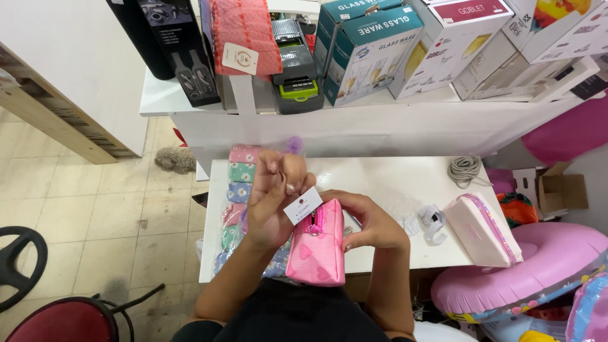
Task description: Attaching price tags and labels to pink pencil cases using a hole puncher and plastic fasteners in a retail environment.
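Steadying the pink pouch (316,250) above the table (386,174), the right hand (370,221) grips it closed-fingered; the left hand (272,202) pinches its white tag (303,205) upright, seemingly for reading.

**Cloth, paper and gloss on the desk**

I am seeing a pink pouch (316,250) looking like soft quilted cloth, its white tag (302,205) showing as matt paper. The white desk (380,174) is looking smooth and faintly glossy, and the boxes (367,50) behind are showing printed cardboard.

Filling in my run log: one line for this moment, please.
left hand: pinches tag | right hand: holds pink pouch | table
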